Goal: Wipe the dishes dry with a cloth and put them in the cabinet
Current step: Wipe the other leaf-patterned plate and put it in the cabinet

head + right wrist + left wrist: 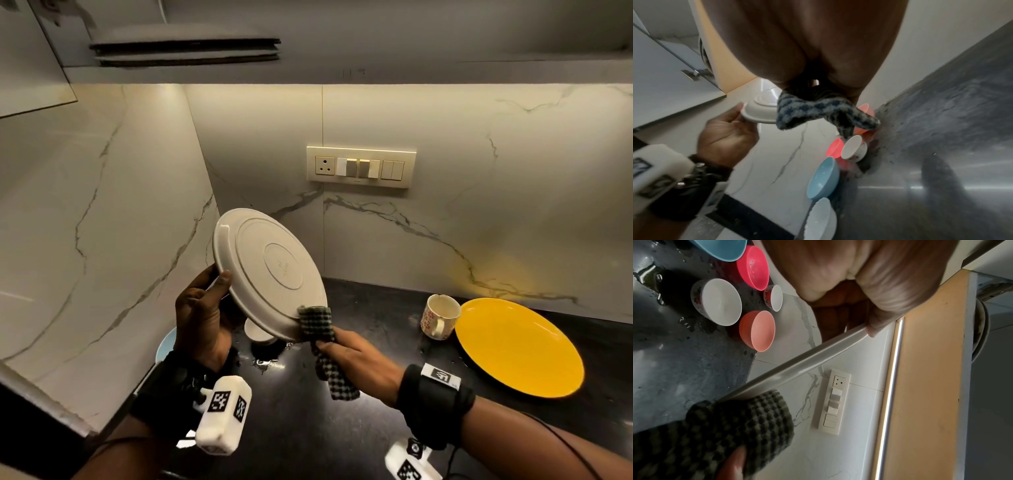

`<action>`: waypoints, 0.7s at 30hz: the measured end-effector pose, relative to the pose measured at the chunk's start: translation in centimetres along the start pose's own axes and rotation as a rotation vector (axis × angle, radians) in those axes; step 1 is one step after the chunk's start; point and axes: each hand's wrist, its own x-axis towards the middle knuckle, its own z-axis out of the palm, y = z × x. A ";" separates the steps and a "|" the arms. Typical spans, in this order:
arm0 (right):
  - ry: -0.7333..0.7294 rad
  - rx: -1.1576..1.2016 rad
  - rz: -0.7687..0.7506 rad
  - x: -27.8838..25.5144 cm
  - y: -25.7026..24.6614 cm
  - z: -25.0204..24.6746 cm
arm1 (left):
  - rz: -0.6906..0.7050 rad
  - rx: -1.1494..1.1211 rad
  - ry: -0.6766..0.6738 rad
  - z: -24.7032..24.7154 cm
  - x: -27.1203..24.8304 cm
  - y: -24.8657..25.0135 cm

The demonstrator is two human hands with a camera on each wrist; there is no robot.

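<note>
My left hand (205,301) holds a beige plate (270,270) by its left rim, tilted so its underside faces me, above the black counter. My right hand (346,349) grips a green checked cloth (317,325) and presses it against the plate's lower right rim. In the left wrist view the plate's edge (807,360) runs diagonally from my thumb to the cloth (731,431). The right wrist view shows the cloth (818,110) bunched under my palm against the plate (760,112). Stacked plates (185,44) lie on the cabinet shelf overhead.
A yellow plate (517,346) and a patterned mug (440,317) sit on the wet black counter (342,428) to the right. Below the plate stand several bowls: blue (823,177), red (754,267), white (719,301), pink (758,331). A switch panel (361,167) is on the marble wall.
</note>
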 end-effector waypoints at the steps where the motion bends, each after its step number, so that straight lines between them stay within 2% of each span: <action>1: -0.050 0.033 -0.004 -0.2 -0.5 0.4 | -0.001 0.003 0.014 -0.1 0.1 -0.4; 4: -0.175 0.139 -0.013 -0.5 -1.9 1.1 | 0.001 0.020 0.034 -0.3 0.3 -1.5; 6: -0.207 0.183 -0.025 -0.6 -2.9 1.2 | 0.000 0.024 0.035 -0.4 0.2 -2.0; 9: -0.185 0.236 -0.010 -0.6 -4.0 0.1 | -0.011 0.026 0.035 -0.7 0.1 -1.9; 13: -0.098 0.212 -0.031 -1.6 -3.9 -3.7 | 0.016 0.060 -0.010 -1.4 -0.1 -0.9; 15: -0.016 0.095 -0.009 -1.9 -2.2 -6.0 | 0.027 0.084 -0.021 -2.0 -0.1 -0.5; 16: 0.035 -0.042 0.019 -2.0 -0.8 -6.9 | 0.028 0.093 -0.020 -2.2 -0.1 -0.3; 19: 0.115 -0.636 0.135 -2.2 4.4 -8.8 | 0.018 0.099 -0.018 -2.8 -0.2 -0.1; 21: 0.110 -0.882 0.180 -2.6 7.6 -9.0 | 0.013 0.087 -0.017 -2.7 -0.5 0.0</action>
